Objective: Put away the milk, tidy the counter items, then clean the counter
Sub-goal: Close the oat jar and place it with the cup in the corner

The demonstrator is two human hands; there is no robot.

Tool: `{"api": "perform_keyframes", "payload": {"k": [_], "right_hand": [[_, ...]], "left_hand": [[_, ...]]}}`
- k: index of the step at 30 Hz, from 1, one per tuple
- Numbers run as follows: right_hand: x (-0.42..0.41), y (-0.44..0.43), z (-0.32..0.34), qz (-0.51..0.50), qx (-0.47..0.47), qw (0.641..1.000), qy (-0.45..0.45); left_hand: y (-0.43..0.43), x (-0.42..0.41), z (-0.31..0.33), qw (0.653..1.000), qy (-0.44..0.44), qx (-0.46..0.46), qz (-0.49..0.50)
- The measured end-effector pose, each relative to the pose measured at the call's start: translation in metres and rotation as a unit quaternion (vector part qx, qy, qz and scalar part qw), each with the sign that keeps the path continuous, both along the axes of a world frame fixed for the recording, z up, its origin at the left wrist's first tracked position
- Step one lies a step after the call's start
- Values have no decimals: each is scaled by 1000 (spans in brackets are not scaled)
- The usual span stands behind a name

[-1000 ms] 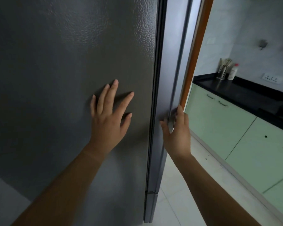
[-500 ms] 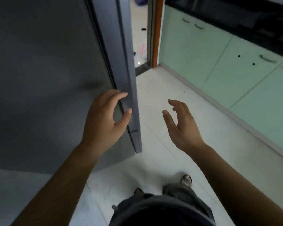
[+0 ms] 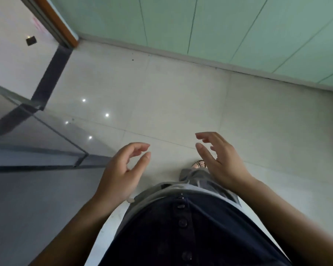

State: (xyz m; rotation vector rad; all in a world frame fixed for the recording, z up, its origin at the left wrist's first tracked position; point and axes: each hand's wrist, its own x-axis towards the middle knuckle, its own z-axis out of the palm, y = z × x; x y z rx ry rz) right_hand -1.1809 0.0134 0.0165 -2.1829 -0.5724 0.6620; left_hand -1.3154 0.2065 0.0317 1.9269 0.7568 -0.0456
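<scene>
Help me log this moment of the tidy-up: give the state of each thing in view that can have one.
left hand: fingers loosely curled, holds nothing, touches nothing
right hand: fingers relaxed, holds nothing, touches nothing
fridge: looks shut, with no gap visible along the part in view
green cabinet doors: shut, panels flush
</scene>
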Motion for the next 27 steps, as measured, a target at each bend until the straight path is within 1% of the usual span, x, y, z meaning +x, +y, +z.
{"api": "perform_keyframes", "payload": {"k": [5,10,16,22,27], "right_hand": [[59,-55,2,-106,23,994,-1],[101,-117,6,-208,32,977,-17],[128,-180,-2,-346,27,938,-12],[189,-210,-14,-415,22,910,12],[300,-230,-13,-438,12,899,0]], "left_hand": [[-34,105,1,996,-15,-4,-90],[-85,198,-3,985,-23,-36,-168],[-139,294,-6,954,-18,-39,-296],[-170,393,-18,935,4,-25,-353],[-203,516,-21,921,-17,-18,-388]]}}
